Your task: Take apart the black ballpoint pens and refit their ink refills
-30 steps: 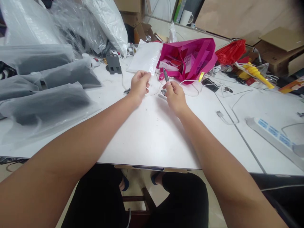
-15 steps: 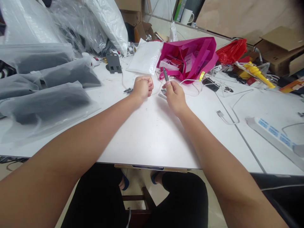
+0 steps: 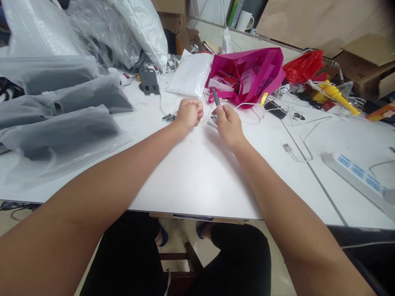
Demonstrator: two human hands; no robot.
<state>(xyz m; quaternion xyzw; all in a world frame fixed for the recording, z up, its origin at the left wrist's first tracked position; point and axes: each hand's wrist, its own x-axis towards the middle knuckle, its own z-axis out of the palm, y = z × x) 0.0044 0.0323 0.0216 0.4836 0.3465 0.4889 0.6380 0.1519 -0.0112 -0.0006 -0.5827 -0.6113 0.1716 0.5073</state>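
Observation:
My right hand [image 3: 228,126] is closed around a dark grey pen [image 3: 216,96], which points up and away from me. Just left of it, my left hand [image 3: 189,115] is curled into a fist above the table; whatever its fingers may hold is hidden. Beside the left wrist lie several small dark pen-like pieces [image 3: 168,117], too small to make out well. A small whitish thing [image 3: 212,122] sits by the right hand's fingers, partly covered by them.
Beyond my hands are a white plastic mailer [image 3: 191,74] and a magenta bag [image 3: 262,61] with boxes inside. Frosted pouches [image 3: 68,135] lie left, near a grey stand [image 3: 149,81]. A power strip [image 3: 354,168] and a USB cable [image 3: 304,148] lie right.
The view has shifted slightly. My left fist has turned a little, and more of the dark pieces beside its wrist show. My right hand still grips the pen in nearly the same pose.

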